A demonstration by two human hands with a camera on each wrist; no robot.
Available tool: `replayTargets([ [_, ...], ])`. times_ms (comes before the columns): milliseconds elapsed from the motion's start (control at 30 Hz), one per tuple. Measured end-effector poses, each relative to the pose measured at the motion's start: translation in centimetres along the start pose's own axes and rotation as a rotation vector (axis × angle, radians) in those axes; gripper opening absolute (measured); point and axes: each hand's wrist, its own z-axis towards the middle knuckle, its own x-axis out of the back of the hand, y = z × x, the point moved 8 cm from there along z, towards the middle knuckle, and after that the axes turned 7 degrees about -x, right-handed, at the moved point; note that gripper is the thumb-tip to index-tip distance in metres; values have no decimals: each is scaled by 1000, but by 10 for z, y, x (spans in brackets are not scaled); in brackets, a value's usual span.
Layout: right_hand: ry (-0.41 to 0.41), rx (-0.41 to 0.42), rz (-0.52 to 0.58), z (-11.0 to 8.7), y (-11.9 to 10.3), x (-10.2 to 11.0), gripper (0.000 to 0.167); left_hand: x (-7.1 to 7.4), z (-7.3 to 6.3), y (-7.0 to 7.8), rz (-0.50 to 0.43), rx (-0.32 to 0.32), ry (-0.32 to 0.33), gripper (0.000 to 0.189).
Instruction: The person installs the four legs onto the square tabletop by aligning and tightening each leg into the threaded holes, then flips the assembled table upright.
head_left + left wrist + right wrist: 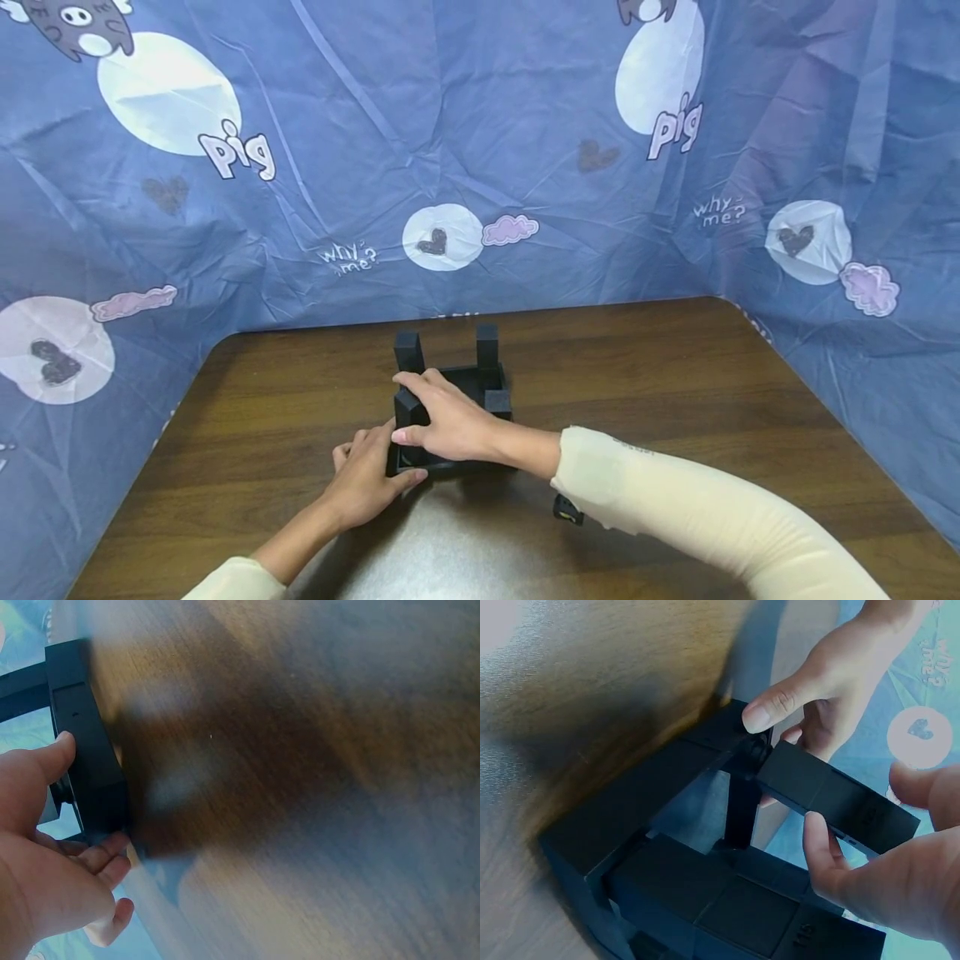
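A black square frame lies on the table with several blocky black legs standing up from its corners. At its near left corner stands a black leg, which my right hand holds between thumb and fingers. My left hand grips the frame at that same corner. In the left wrist view, the left thumb lies on the frame's black side and the fingers bend around its lower end. The right wrist view shows the held leg's foot beside the left fingers; its exact seating in the corner is partly hidden.
The brown wooden table extends around the frame. A blue printed cloth hangs behind and along the sides. Below the right sleeve shows a small black object; what it is, I cannot tell.
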Motion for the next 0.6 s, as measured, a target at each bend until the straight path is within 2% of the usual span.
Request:
replayTargets([
  [267,82,52,-7,3,-3,3,33,3,-2,1,7,-13,7,79],
  [433,130,37,-17,7,-2,3,41,1,0,0,0,1,2,67],
  [600,91,21,-73,6,-1,-2,58,0,0,1,-4,-17,-1,71],
])
